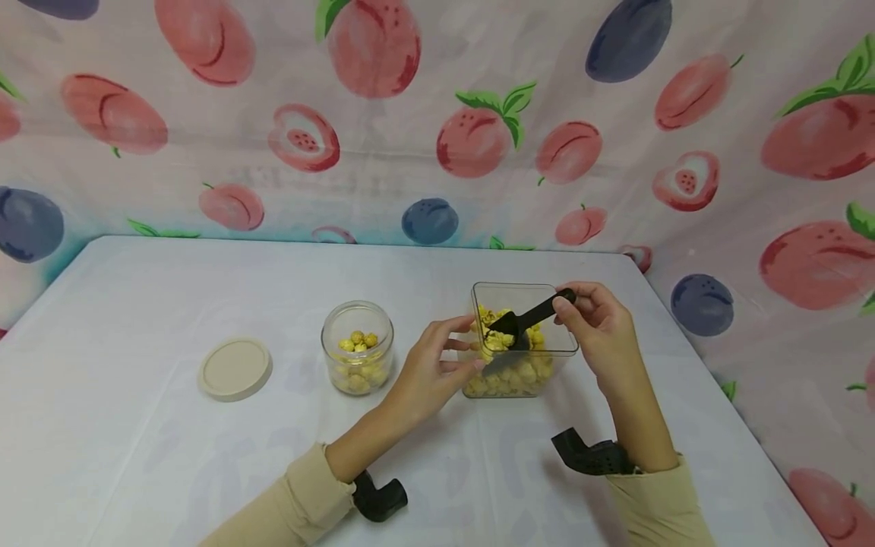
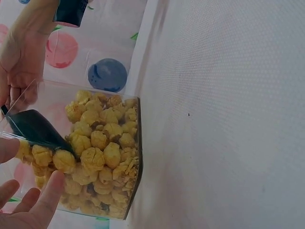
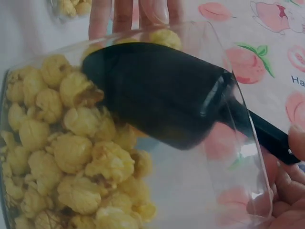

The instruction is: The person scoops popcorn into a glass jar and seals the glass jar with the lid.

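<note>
Right hand (image 1: 601,327) is pinching the handle of a black scoop (image 1: 522,323), fingers (image 1: 563,308) curled round the handle's far end. The scoop's bowl is dipping into the yellow popcorn (image 2: 102,143) inside a clear square tub (image 1: 557,349), the blade lying tilted, nose down among the kernels; a few kernels are sitting against its edge.

Left hand (image 1: 431,372) is steadying the tub from its near-left side, fingers (image 1: 454,327) loosely bent and touching the wall, thumb low against it. In the left wrist view the fingertips are pressing the clear wall just beside the scoop's bowl. Whether they are really clamping the tub or only resting on it, I cannot tell.

Tub is standing on the white desk (image 1: 137,456), between the two hands.

Left of the left fingers, a small round glass jar (image 1: 358,346) is standing open, partly filled with popcorn. Further left again, well apart, its cream lid (image 1: 235,368) is lying flat on the desk.

Behind it all, a fruit-print cloth (image 1: 383,129) is hanging.
</note>
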`<action>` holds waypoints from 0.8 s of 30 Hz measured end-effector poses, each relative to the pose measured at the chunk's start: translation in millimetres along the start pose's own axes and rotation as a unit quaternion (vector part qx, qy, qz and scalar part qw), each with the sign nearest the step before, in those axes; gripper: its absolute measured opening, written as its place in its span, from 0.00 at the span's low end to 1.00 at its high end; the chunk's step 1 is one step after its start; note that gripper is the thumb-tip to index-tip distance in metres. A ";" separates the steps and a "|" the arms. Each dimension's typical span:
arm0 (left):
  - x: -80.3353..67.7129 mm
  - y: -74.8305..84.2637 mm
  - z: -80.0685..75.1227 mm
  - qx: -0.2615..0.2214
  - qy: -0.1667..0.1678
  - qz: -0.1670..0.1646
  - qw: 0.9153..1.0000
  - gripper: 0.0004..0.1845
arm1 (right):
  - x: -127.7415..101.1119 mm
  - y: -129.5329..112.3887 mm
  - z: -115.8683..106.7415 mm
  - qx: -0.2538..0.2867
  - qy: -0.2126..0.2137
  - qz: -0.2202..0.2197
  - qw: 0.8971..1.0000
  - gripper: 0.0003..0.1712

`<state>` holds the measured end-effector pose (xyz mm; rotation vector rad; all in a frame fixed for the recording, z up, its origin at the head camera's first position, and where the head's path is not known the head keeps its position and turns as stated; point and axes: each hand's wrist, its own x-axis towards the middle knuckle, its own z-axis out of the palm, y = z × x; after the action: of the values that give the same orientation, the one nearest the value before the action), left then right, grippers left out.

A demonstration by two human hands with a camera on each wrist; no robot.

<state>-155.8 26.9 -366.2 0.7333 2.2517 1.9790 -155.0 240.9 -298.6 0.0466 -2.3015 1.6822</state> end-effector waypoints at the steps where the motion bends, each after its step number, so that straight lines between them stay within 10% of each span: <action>1: 0.0 -0.2 0.0 0.000 0.000 0.001 1.000 0.30 | 0.2 0.1 0.7 0.011 0.008 0.005 1.000 0.06; 11: 0.0 -0.5 -0.4 0.012 0.002 -0.003 1.000 0.30 | 5.1 1.9 4.4 0.094 0.080 0.071 0.990 0.06; 24: -0.7 1.0 -2.0 0.009 -0.002 -0.007 1.000 0.29 | 13.6 15.5 -0.5 0.214 0.074 0.124 0.966 0.05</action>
<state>-155.6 24.8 -365.1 0.7197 2.2684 1.9522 -170.9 248.3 -309.5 -0.2778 -1.8626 2.1990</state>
